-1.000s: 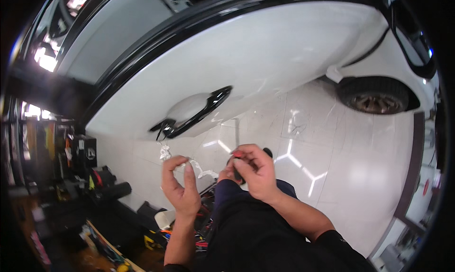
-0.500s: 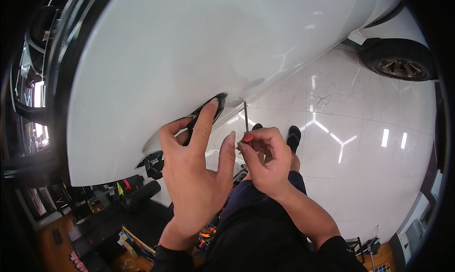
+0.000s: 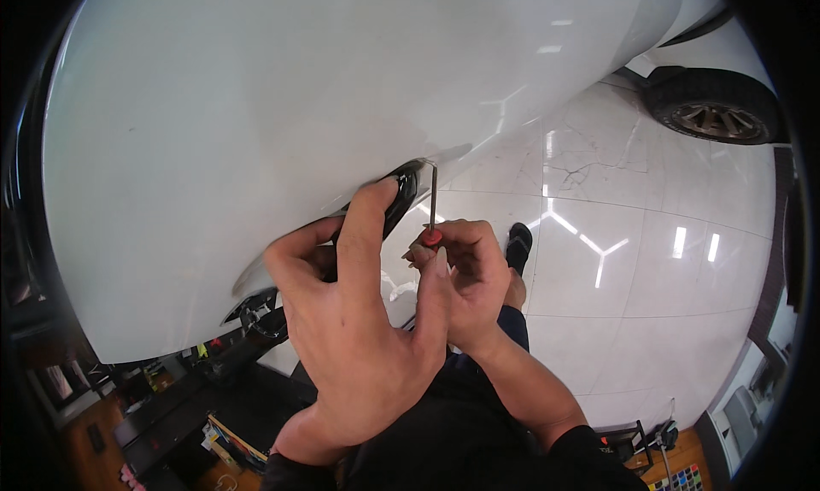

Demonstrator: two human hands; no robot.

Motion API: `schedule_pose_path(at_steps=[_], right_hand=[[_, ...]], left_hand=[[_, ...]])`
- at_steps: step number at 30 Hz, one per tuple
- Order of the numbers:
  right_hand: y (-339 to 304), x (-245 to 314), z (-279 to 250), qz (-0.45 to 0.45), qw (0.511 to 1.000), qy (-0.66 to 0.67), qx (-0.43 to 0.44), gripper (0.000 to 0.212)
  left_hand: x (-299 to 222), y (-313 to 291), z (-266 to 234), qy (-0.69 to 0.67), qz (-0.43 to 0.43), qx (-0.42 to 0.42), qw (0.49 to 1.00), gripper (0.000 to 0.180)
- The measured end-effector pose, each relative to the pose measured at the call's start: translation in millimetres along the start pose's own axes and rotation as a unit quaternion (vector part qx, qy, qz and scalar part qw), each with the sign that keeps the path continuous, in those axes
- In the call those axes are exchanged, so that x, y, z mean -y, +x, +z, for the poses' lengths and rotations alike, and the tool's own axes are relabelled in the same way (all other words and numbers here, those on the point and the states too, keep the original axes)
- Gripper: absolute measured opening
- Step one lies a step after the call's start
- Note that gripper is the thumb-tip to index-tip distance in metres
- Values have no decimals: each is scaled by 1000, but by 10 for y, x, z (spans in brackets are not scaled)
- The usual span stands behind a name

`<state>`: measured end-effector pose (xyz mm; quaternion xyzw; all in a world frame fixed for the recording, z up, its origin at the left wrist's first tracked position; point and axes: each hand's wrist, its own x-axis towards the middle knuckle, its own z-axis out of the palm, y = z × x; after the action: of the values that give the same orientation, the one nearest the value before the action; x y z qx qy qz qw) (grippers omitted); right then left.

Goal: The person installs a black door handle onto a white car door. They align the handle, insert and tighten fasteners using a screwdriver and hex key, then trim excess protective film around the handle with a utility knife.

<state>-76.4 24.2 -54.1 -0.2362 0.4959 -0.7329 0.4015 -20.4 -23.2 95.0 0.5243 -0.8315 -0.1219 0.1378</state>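
Observation:
A white car door (image 3: 213,106) fills the upper left, with a black door handle (image 3: 403,202) set in its side. My left hand (image 3: 354,346) has its index finger pressed on the handle and other fingers curled in behind it; its thumb reaches over to my right hand. Between the fingertips of my right hand (image 3: 474,273) is a hook pick (image 3: 434,196) with a red grip and a thin metal shaft, held upright. Its bent tip lies at the far end of the handle; whether it touches, I cannot tell.
Below the handle is a dark opening (image 3: 256,310) in the door. A car wheel (image 3: 722,115) stands at the upper right on the glossy tiled floor (image 3: 589,346). Dark work furniture (image 3: 162,423) holds tools at the lower left. My shoe (image 3: 518,243) shows beside my right hand.
The pick's bent tip has come left to the handle's far end. My hands have drawn together, the left thumb now meeting the right fingers. The view has shifted a little.

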Motion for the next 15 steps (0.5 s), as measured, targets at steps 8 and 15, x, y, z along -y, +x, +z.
schedule_pose_path(at_steps=[8, 15], right_hand=[[-27, 39, -80, 50, 996, 53, 45, 23], [-32, 160, -55, 94, 986, 113, 74, 20]], left_hand=[[7, -3, 13, 2, 22, 2, 1000, 62], [-165, 12, -46, 40, -7, 15, 999, 66]])
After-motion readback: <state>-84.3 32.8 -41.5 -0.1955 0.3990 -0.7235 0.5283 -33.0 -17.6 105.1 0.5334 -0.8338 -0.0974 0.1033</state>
